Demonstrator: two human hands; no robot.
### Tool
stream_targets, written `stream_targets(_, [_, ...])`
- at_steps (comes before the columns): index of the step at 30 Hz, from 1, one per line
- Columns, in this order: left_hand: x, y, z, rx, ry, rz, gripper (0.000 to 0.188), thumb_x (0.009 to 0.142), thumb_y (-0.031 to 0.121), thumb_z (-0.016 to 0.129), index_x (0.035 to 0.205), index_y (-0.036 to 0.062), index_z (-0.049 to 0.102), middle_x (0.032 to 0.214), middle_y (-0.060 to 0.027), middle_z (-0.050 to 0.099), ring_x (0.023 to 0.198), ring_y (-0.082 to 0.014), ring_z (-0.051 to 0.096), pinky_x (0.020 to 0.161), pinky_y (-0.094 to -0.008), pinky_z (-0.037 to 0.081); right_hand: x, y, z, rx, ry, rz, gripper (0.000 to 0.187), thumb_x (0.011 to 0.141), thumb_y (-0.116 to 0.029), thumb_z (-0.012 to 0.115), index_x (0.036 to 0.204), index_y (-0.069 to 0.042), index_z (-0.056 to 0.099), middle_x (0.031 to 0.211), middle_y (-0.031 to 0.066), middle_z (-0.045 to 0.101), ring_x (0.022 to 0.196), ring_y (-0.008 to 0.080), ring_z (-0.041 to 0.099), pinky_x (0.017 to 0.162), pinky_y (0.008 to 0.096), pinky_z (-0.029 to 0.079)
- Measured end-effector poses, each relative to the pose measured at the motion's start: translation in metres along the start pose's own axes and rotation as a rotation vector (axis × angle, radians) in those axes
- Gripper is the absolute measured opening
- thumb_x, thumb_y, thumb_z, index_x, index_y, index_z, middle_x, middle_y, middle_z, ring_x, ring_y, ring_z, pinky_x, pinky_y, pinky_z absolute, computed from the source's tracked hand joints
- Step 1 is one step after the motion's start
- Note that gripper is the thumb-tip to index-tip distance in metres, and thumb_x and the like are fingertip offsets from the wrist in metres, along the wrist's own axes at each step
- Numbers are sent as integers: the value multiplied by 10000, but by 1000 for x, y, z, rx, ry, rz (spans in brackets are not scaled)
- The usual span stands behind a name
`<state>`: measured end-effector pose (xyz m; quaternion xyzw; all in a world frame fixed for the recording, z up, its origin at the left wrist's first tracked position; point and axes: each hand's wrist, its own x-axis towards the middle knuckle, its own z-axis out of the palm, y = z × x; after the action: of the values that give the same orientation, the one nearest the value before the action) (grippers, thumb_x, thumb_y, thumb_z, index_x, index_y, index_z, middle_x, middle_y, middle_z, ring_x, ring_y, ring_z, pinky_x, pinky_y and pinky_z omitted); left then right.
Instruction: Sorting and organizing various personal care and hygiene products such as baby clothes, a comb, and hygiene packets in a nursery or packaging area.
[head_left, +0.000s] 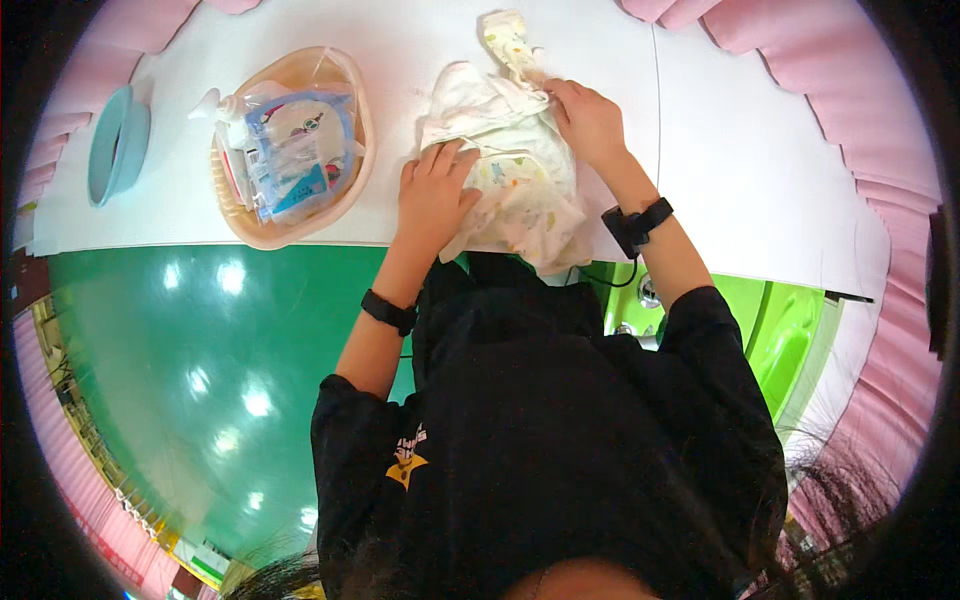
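Observation:
A white baby garment (pixel 535 195) with small coloured prints lies crumpled on the white table in front of me. One sleeve (pixel 508 42) stretches away toward the far side, and the near end hangs over the table's front edge. My left hand (pixel 433 198) rests on the garment's left side, fingers extended over the cloth. At the base of the sleeve, on the right, my right hand (pixel 593 122) has its fingers closed on the fabric. The tips of those fingers are partly hidden.
Left of the garment stands a beige basket (pixel 368 150) holding a pump bottle (pixel 232 112) and clear-wrapped blue-and-white items (pixel 300 140). A light-blue basin (pixel 138 140) is farther left. Below the table's right part is a bright green tub (pixel 785 330). Pink curtains (pixel 790 60) edge the table.

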<state>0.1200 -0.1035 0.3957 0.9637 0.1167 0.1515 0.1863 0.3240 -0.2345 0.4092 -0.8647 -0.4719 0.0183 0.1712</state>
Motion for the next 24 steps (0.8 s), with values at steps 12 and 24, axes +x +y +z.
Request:
stream_targets(12, [71,-44,23,19,193,-371,489,740,137,626,1198,77,466,1036,-140,584,981,-329,536,850,-426,422,26,-25,12,79,20,19,361,722,-157,587,1082,-127,596,941,23,591,878,219,550,758,339,443])
stream_targets(24, [83,-64,8,-608,248,-374,189,682,-33,605,866,11,621,914,-107,603,774,-217,571,680,-284,435,16,6,5,203,191,-69,434,777,-134,517,1206,-197,537,1021,70,585,903,249,546,805,371,434])
